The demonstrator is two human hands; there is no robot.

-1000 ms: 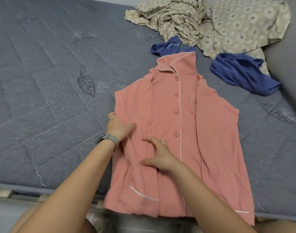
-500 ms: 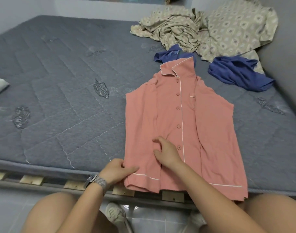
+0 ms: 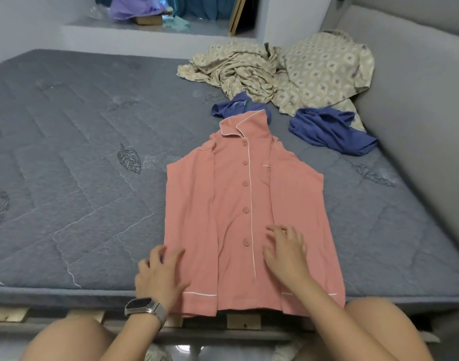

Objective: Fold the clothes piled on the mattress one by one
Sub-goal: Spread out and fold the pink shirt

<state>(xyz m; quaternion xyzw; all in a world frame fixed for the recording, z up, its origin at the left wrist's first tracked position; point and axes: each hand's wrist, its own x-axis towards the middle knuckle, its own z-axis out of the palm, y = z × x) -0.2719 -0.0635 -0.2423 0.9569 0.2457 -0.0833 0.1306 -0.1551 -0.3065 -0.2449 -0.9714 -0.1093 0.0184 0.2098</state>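
Note:
A pink button-up pajama shirt (image 3: 233, 199) with white piping lies flat, collar away from me, on the grey quilted mattress (image 3: 74, 178). Both sleeves are folded in over its sides, and its hem hangs slightly over the near mattress edge. My left hand (image 3: 160, 274), with a watch on the wrist, lies with spread fingers over the shirt's lower left edge. Over the lower front, right of the button line, is my right hand (image 3: 285, 251), fingers loosely spread. Neither hand grips the cloth.
Behind the collar lies a crumpled blue garment (image 3: 236, 106); another blue garment (image 3: 330, 130) sits at the right. Beige patterned clothes (image 3: 280, 71) are heaped at the far right by the grey padded wall (image 3: 416, 100). My bare knees show below the wooden bed slats (image 3: 244, 321).
My left hand slid down the left fold to the hem, then let go and spread flat. My right hand crossed from the left panel to right of the buttons. The camera tilted up.

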